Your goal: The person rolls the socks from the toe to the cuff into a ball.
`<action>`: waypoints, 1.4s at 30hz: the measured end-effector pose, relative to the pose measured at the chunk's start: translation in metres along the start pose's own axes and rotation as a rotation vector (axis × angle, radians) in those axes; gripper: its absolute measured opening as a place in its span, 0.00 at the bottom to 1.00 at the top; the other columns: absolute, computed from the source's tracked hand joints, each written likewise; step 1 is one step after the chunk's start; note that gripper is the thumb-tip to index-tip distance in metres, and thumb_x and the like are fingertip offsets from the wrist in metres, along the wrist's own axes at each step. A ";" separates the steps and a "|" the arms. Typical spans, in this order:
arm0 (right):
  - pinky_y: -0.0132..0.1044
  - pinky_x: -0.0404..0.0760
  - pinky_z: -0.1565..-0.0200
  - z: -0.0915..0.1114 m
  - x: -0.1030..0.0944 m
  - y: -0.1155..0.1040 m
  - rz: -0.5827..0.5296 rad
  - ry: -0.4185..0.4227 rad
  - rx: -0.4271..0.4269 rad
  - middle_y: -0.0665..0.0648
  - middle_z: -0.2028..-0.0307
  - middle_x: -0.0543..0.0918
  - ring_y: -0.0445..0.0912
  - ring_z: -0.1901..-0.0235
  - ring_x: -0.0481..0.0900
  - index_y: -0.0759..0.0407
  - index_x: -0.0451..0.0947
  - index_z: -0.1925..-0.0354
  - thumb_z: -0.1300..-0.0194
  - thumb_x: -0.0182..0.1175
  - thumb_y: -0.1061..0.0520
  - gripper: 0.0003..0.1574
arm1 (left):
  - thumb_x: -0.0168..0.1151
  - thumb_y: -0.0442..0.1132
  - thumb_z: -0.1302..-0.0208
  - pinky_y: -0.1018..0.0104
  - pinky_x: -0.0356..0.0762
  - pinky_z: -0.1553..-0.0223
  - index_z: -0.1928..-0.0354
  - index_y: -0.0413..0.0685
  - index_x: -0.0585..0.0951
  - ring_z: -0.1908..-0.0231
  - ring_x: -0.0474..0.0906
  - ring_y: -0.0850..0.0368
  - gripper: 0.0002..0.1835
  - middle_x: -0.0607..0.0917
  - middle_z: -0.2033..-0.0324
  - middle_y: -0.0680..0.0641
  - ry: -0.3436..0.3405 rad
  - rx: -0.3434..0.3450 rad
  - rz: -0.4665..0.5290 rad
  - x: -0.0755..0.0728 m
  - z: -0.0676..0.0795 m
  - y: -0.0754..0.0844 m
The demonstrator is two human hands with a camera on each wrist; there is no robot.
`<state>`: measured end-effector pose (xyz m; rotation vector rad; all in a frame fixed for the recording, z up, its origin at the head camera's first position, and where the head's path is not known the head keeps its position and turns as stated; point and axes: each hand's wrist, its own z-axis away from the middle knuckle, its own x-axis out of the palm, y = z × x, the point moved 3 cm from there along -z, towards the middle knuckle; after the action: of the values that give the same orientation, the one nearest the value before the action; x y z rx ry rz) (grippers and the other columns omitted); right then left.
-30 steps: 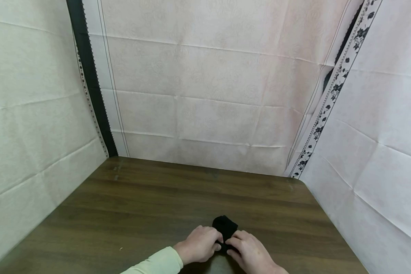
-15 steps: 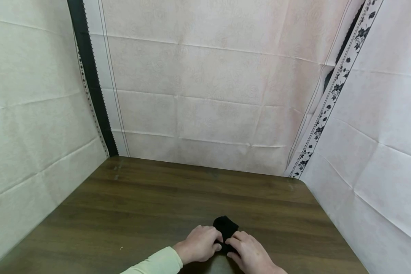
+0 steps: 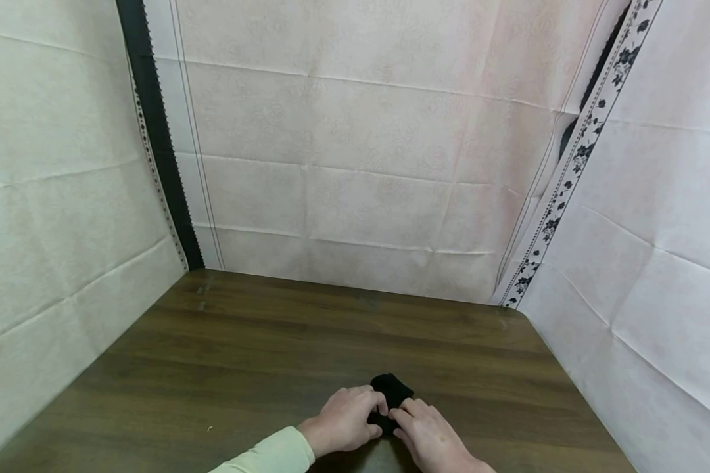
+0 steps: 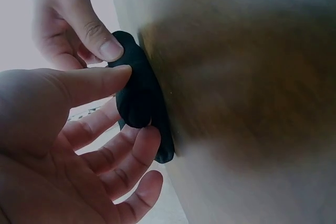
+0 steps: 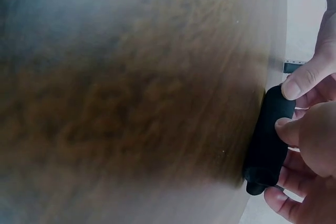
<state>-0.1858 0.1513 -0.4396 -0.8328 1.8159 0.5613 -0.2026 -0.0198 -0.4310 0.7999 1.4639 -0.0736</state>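
Black cloth | roll long axis crosswise | flap pointing forward | left hand, right hand: both pinching

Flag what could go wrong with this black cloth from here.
The rolled black cloth could loosen if the left hand or right hand slips; both pinch it with thumb and fingers. A small tip pokes out at one end, so the roll may end up uneven.
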 end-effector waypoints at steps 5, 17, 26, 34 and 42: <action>0.35 0.75 0.64 0.000 0.001 0.000 -0.002 -0.022 0.020 0.45 0.62 0.75 0.42 0.63 0.73 0.55 0.82 0.53 0.33 0.67 0.57 0.10 | 0.77 0.43 0.43 0.61 0.75 0.54 0.59 0.60 0.84 0.65 0.74 0.68 0.12 0.77 0.67 0.62 0.008 0.005 -0.021 -0.001 0.000 -0.001; 0.37 0.76 0.62 0.000 0.000 0.000 -0.014 -0.053 0.040 0.46 0.61 0.76 0.43 0.61 0.74 0.54 0.83 0.53 0.33 0.67 0.57 0.11 | 0.73 0.42 0.39 0.59 0.76 0.49 0.57 0.57 0.86 0.56 0.79 0.64 0.08 0.83 0.62 0.60 -0.007 0.021 -0.037 0.000 0.000 -0.002; 0.37 0.79 0.60 0.000 -0.004 0.003 -0.058 0.001 0.025 0.45 0.60 0.77 0.40 0.61 0.75 0.54 0.85 0.55 0.38 0.71 0.58 0.12 | 0.71 0.41 0.36 0.60 0.77 0.50 0.56 0.56 0.87 0.54 0.80 0.63 0.07 0.85 0.60 0.60 -0.012 0.047 -0.057 0.000 0.000 -0.001; 0.39 0.80 0.59 0.000 -0.005 0.004 -0.080 -0.028 0.043 0.47 0.58 0.78 0.41 0.60 0.77 0.54 0.84 0.55 0.42 0.75 0.56 0.16 | 0.68 0.42 0.33 0.60 0.74 0.52 0.55 0.56 0.87 0.55 0.80 0.64 0.07 0.86 0.58 0.60 -0.019 0.029 -0.075 0.001 -0.001 -0.002; 0.41 0.81 0.57 0.002 -0.004 0.003 -0.042 -0.013 0.032 0.48 0.58 0.78 0.43 0.59 0.77 0.55 0.83 0.55 0.44 0.76 0.56 0.18 | 0.67 0.43 0.33 0.60 0.73 0.52 0.54 0.57 0.87 0.54 0.80 0.64 0.07 0.86 0.58 0.61 -0.025 0.015 -0.062 0.001 -0.001 -0.002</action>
<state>-0.1861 0.1557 -0.4366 -0.8420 1.7868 0.5086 -0.2046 -0.0204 -0.4326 0.7635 1.4655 -0.1413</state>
